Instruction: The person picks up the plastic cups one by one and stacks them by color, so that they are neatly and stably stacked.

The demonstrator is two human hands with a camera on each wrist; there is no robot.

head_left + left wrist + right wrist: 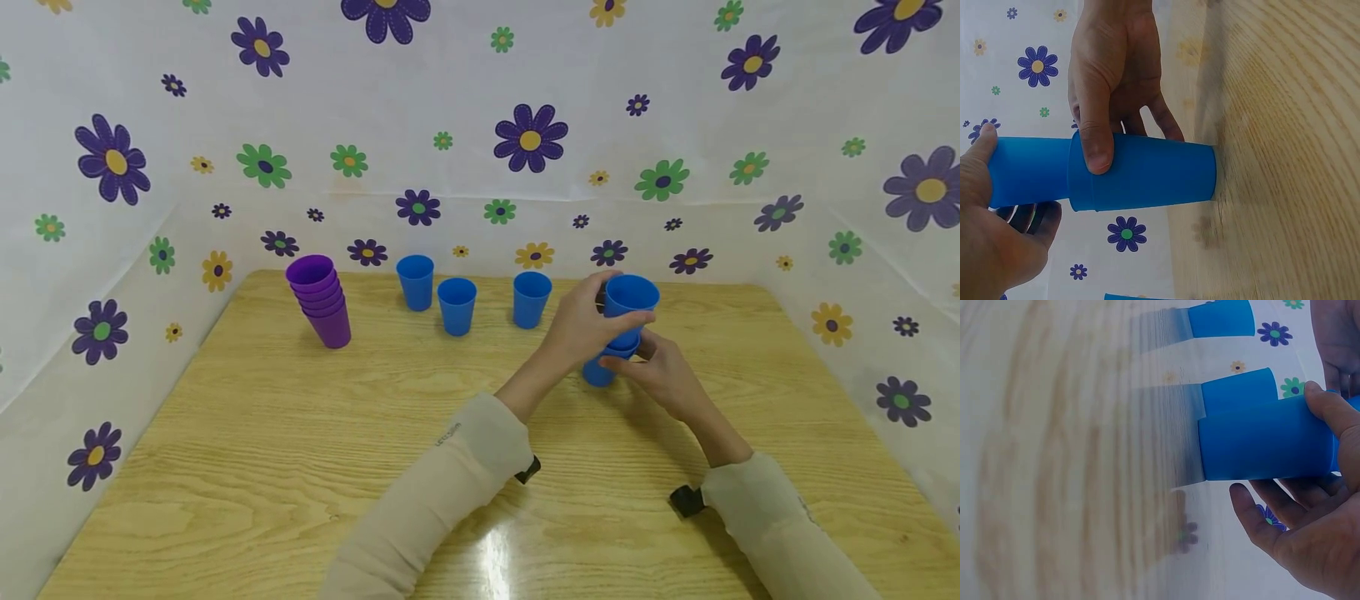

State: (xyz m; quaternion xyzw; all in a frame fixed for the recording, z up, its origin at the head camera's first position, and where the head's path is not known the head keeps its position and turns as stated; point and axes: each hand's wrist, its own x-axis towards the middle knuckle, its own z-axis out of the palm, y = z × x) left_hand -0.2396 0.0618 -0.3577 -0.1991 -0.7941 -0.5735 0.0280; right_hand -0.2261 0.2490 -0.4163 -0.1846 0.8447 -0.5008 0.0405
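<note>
On the table's right side, my left hand (583, 323) holds a blue cup (622, 307) round its upper part, thumb across the near side. That cup's lower end is inside the mouth of a lower blue cup (598, 372). My right hand (669, 379) grips this lower cup near its rim, thumb on one side and fingers round the other. The left wrist view shows the upper cup (1032, 172) entering the lower cup (1160, 175), where two rims lie close together. In the right wrist view, the lower cup's base (1216, 450) meets the table.
Three single blue cups, a left one (416, 285), a middle one (457, 308) and a right one (531, 302), stand upright near the back edge. A stack of several purple cups (330, 321) stands at the back left. Flower-printed white cloth (465, 100) encloses the wooden table (300, 467).
</note>
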